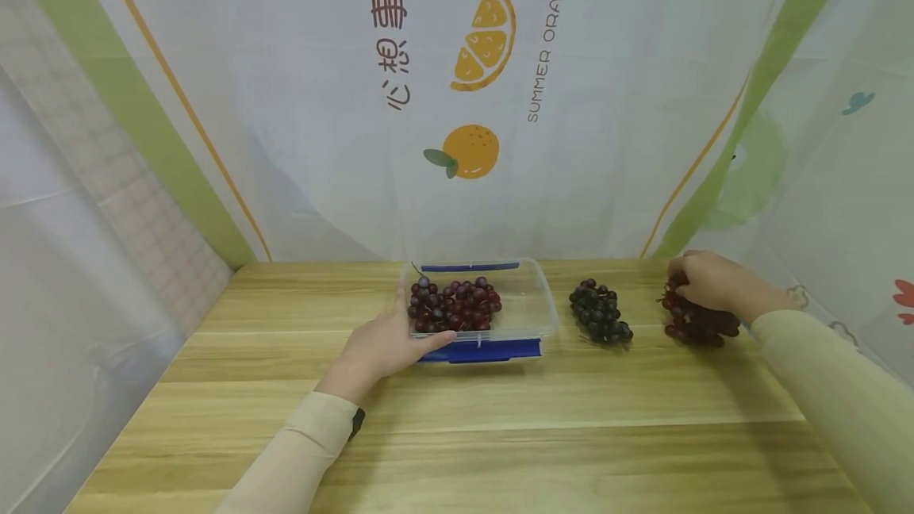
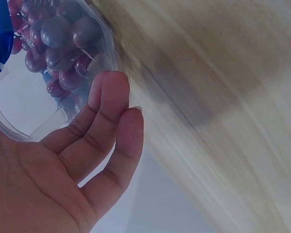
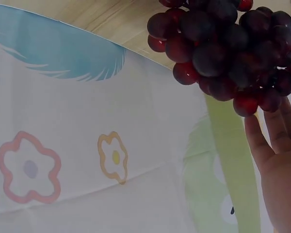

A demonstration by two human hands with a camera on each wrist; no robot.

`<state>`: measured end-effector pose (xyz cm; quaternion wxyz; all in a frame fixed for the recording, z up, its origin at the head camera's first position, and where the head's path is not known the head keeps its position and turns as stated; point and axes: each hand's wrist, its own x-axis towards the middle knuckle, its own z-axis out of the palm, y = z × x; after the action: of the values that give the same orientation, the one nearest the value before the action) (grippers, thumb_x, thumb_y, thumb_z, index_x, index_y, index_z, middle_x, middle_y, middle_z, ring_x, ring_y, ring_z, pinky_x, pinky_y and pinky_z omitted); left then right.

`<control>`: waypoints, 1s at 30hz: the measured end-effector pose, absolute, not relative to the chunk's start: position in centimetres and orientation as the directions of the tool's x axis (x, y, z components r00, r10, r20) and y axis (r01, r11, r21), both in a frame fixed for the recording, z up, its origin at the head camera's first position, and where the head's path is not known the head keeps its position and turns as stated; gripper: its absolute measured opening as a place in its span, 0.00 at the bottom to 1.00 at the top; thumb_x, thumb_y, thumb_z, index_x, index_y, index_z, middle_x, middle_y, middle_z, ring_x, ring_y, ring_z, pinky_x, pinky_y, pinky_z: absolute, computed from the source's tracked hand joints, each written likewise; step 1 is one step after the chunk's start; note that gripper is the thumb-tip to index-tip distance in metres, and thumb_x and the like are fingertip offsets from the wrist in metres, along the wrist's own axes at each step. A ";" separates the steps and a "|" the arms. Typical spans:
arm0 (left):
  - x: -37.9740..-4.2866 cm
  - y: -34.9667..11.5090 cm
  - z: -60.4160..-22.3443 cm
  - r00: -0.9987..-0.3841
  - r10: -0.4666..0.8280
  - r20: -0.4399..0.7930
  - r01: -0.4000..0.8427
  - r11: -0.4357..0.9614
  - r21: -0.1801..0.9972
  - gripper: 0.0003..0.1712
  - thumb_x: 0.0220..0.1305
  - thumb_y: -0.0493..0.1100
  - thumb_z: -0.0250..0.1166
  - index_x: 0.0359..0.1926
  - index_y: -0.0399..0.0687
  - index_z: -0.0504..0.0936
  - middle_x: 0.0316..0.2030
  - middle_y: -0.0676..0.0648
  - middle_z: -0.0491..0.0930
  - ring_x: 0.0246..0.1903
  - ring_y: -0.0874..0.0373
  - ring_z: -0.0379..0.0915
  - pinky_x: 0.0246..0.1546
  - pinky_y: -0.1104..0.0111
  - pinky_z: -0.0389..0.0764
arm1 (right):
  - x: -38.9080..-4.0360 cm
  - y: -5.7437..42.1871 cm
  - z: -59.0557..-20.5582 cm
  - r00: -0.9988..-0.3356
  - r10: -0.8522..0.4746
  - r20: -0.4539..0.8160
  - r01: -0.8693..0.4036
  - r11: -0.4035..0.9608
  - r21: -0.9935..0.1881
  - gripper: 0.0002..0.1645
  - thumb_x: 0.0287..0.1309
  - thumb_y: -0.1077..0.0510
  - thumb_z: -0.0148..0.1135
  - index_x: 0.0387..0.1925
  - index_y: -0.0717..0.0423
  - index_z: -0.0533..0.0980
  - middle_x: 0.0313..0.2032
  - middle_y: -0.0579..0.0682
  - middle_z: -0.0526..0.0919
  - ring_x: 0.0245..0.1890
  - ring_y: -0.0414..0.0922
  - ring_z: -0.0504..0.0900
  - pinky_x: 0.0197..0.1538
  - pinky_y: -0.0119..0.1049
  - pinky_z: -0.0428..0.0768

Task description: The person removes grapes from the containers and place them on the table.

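The left hand [image 1: 385, 342] is held with its fingers loosely stretched and the thumb spread wide. Its thumb is laid along the near edge of a clear box [image 1: 527, 300], and its fingers are set against the left end. By the right hand [image 1: 707, 276], a bunch of dark red grapes [image 1: 696, 326] is gripped from above, at the right side of the table [image 1: 500, 435]. Inside the box, more red grapes [image 1: 457, 306] are piled at the left end (a thin stem is seen poking up there). On the box's near side, a blue flap [image 1: 510, 350] is folded out. Between the box and the right hand, a bunch of black grapes [image 1: 600, 312] is left lying on the table. Behind it all, a white cloth [image 1: 314, 141] is hung, printed with oranges.
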<state>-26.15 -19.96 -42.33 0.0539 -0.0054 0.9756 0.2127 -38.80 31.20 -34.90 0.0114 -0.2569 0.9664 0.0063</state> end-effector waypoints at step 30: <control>-26.0 -19.8 -42.2 -0.994 0.007 -0.111 -0.040 0.909 0.415 0.82 0.53 0.93 0.52 0.86 0.50 0.24 0.66 0.33 0.81 0.30 0.50 0.85 0.23 0.61 0.74 | -38.9 27.4 -29.9 -0.848 -0.529 0.047 -0.529 0.849 0.009 0.12 0.68 0.64 0.65 0.49 0.67 0.84 0.47 0.66 0.85 0.40 0.58 0.86 0.46 0.57 0.85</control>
<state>-25.98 -19.84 -42.21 0.0552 -0.0084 0.9754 0.2131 -38.93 27.37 -29.86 -0.0236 -0.2751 0.9611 -0.0023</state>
